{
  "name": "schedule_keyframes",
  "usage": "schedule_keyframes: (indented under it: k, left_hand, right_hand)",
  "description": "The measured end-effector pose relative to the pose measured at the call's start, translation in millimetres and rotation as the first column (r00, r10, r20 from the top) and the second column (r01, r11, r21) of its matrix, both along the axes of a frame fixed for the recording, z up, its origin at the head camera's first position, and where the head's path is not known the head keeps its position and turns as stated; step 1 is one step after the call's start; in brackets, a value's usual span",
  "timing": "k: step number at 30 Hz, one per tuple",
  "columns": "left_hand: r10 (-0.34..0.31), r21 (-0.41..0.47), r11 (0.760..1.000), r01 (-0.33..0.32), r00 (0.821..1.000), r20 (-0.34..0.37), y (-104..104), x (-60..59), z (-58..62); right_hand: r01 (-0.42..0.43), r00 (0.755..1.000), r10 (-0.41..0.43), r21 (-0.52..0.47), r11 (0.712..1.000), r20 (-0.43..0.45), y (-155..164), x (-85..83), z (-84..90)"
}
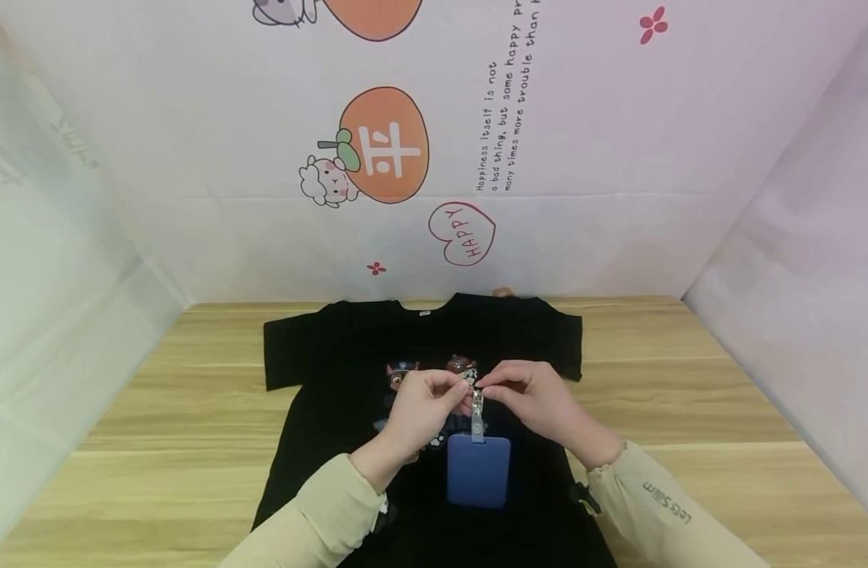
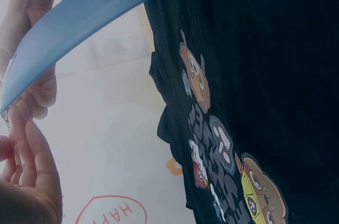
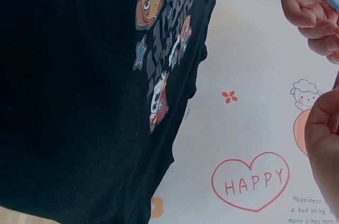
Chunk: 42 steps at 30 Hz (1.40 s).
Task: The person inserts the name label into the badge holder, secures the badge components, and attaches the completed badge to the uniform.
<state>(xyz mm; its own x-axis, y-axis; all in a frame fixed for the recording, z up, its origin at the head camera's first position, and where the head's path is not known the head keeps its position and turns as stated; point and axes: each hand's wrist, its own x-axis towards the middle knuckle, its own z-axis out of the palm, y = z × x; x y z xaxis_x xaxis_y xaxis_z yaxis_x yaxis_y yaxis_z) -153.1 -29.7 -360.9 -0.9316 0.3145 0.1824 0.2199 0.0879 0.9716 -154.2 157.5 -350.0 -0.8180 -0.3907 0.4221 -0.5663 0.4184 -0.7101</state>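
A blue badge holder [image 1: 479, 472] hangs from a clear strap with a metal clip [image 1: 477, 402], above a black T-shirt [image 1: 349, 442] with cartoon dogs printed on its chest. My left hand [image 1: 423, 406] pinches near the clip's top from the left. From the right, my right hand [image 1: 536, 398] pinches the clip at the same spot, thumb and forefinger together. In the left wrist view the badge holder [image 2: 79, 20] shows edge-on, with the left hand [image 2: 32, 166] below it. Only part of the right hand [image 3: 324, 134] shows in the right wrist view; the clip is hidden there.
The T-shirt lies spread on a wood-grain table [image 1: 690, 379], its collar toward the back. Behind it rises a white printed backdrop [image 1: 583, 158] with a red heart and cartoon fruit. White cloth walls [image 1: 796, 221] stand at both sides.
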Motion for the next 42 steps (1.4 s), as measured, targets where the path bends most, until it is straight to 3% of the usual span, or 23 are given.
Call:
schedule_keyframes:
  k: [17,26,30,35,42]
  left_hand:
    - [0.000,0.038,0.999,-0.002,0.999,0.054,-2,0.5,-2.5]
    - [-0.026,0.075,0.997,0.021,0.998,0.065,-3,-0.1,-1.1]
    - [-0.054,0.080,0.996,0.049,0.997,0.062,-3,-0.9,-0.7]
    - [-0.065,0.073,0.995,0.061,0.996,0.061,-3,-1.4,-0.9]
    - [-0.097,0.066,0.993,0.093,0.994,0.059,-4,-2.1,-3.5]
  right_hand:
    - [-0.008,1.000,0.007,-0.055,0.998,-0.020,-3,-1.6,-5.8]
    - [0.139,0.988,-0.133,-0.075,0.987,0.080,-7,-0.5,-9.2]
    - [0.151,0.984,-0.137,-0.123,0.981,0.110,-7,-0.7,-7.3]
    - [0.157,0.982,-0.144,-0.108,0.982,0.126,-6,-1.0,-3.2]
    - [0.129,0.990,-0.122,-0.108,0.986,0.064,-3,-2.1,2.3]
